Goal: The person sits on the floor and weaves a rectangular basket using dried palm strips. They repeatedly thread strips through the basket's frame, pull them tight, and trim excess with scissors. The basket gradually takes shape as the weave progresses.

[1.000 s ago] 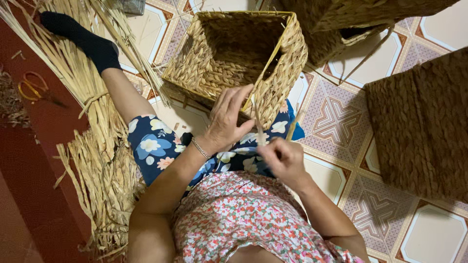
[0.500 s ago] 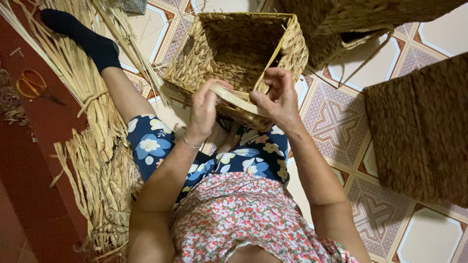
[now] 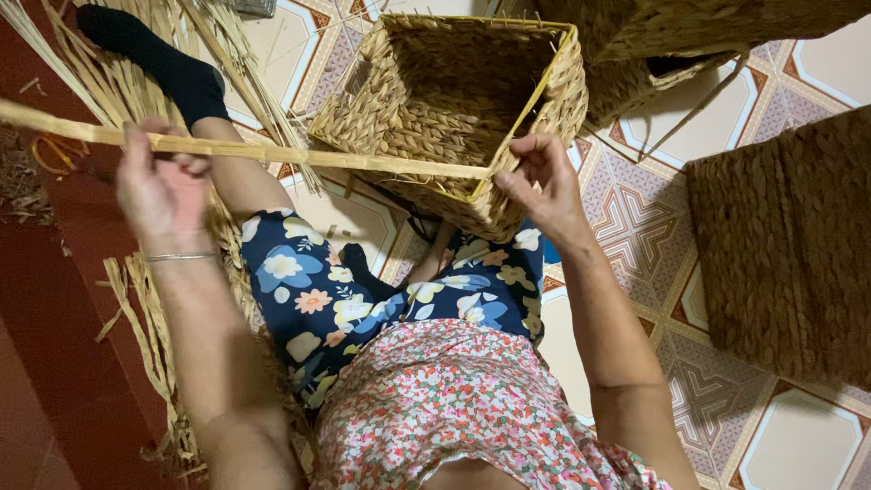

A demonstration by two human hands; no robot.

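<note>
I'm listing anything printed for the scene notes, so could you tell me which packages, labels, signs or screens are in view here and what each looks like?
None in view: no package, label, sign or screen.
Only woven baskets, loose straw and patterned floor tiles show.
The hands hold a plain straw strip, unmarked.

No packages, labels, signs, screens visible

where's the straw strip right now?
Head view: the straw strip runs across the upper left, pulled taut from the left hand to the right hand at the woven basket rim.
</note>
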